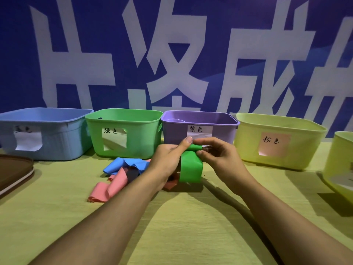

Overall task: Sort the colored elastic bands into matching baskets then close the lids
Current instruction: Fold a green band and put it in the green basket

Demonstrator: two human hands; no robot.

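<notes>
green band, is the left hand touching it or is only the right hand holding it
Touching. The head view shows the left hand and right hand both pinching the top fold of the green band.

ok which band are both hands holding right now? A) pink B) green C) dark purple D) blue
B: the left hand and right hand both pinch the top of the green elastic band, lifted in front of the purple basket, while the blue band and pink band lie on the table.
</notes>
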